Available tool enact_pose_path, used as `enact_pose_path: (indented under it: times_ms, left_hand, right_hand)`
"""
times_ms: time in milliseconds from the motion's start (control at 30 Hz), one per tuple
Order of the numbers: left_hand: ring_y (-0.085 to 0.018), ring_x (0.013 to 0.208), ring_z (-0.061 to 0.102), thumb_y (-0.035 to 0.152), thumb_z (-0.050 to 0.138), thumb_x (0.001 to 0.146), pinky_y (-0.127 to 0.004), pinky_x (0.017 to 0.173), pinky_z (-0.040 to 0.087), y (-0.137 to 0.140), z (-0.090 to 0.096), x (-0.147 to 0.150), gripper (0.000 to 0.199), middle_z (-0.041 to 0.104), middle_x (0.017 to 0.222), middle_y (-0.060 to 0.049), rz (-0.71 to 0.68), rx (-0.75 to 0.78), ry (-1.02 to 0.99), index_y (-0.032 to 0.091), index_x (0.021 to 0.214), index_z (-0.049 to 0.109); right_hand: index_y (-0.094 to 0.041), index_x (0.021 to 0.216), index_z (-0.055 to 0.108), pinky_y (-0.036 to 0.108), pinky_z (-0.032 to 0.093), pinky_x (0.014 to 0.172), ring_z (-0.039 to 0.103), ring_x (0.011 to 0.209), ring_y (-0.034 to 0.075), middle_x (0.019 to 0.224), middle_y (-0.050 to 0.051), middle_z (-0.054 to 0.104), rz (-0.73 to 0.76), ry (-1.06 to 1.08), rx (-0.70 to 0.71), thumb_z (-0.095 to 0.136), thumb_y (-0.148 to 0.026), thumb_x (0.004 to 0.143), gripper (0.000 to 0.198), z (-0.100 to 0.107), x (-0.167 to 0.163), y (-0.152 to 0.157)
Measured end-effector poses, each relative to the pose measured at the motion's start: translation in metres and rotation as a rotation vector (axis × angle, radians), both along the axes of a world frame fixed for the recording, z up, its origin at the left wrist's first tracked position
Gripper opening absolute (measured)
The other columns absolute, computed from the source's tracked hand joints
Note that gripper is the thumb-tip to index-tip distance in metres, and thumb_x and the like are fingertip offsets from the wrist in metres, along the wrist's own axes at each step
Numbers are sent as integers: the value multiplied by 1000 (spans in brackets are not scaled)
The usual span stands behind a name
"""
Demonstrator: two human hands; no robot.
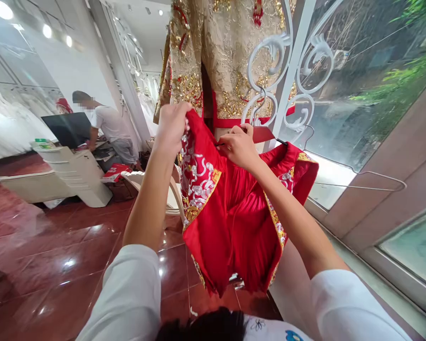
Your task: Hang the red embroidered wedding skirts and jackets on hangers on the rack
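A red garment (234, 227) with silver and gold embroidered borders hangs open in front of me. My left hand (172, 125) is closed on its upper left edge, holding that corner up. Beside it, my right hand (239, 147) curls its fingers over a hanger (264, 134) at the garment's top. The hanger has a flat dark-red body and black end pieces, one of them at the garment's right side. Its metal hook reaches up to a white scroll-shaped metal rack (270, 61). My right fingertips partly hide the hanger's left end.
Behind hangs a gold-beige embroidered garment (230, 61) with red trim. An unused wire hanger (369, 182) juts out at right, by the window. A white chair (172, 194) stands just left of the garment. Farther left, a person (110, 125) leans over a desk (74, 175) with a monitor (68, 130).
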State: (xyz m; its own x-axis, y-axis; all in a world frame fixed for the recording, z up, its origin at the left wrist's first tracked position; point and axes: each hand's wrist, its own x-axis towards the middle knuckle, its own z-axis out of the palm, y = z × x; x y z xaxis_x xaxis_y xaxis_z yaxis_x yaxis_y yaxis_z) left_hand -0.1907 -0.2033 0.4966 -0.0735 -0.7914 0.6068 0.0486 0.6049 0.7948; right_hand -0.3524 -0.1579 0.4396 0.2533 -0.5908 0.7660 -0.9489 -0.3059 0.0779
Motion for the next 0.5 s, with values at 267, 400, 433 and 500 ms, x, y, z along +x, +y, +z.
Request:
enact_pose_path:
  times_ms: [267,400,433,500]
  left_hand:
    - [-9,42,42,33,50,84,-25,47,24,86,-76,1,39,48,44,2,-257,-228,-917,16,49,45]
    - [-12,53,51,42,45,88,-24,54,35,66,-123,31,35,60,60,-1,44,-202,-819,18,70,62]
    - [-13,59,54,42,45,87,-25,58,39,55,-132,37,31,62,67,-2,191,-205,-705,17,78,63]
    - [-18,79,59,42,53,83,-28,69,45,32,-149,47,31,65,91,-8,391,-213,-510,16,99,62]
  right_hand:
    - [-22,115,65,42,23,90,49,85,22,83,6,66,61,-14,-10,53,-25,82,36,-1,-10,8]
    - [-30,112,68,42,21,89,47,86,21,94,3,69,117,56,12,50,-30,88,30,0,-17,6]
    - [-32,109,69,42,21,89,46,86,21,95,2,69,116,63,15,49,-29,89,29,0,-18,4]
    - [-32,107,70,42,21,88,45,83,20,90,3,69,107,50,15,49,-28,89,28,1,-21,0]
